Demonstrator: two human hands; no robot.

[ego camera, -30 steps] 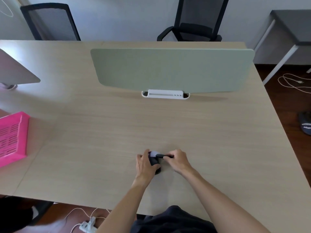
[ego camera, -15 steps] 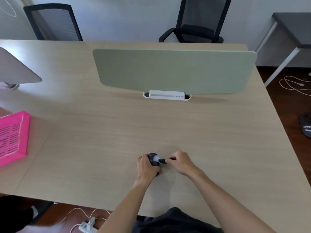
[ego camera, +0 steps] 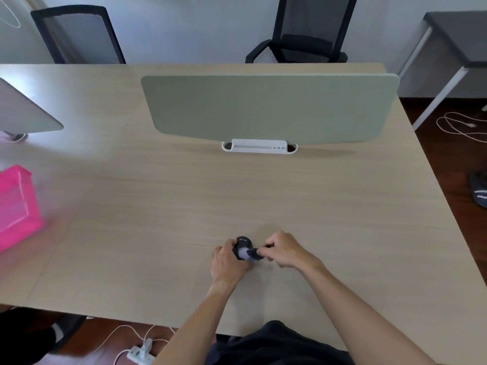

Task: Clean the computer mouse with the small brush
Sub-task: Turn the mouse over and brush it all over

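The black computer mouse [ego camera: 243, 244] is gripped on the tabletop [ego camera: 329, 206] by the left hand [ego camera: 228, 262]. The small brush [ego camera: 250, 255], pinched in the right hand [ego camera: 286, 250], lies left-right, bristles touching the mouse's near right side.

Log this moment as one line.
step: brushing | left hand: holds mouse | right hand: brush on mouse | place: desk
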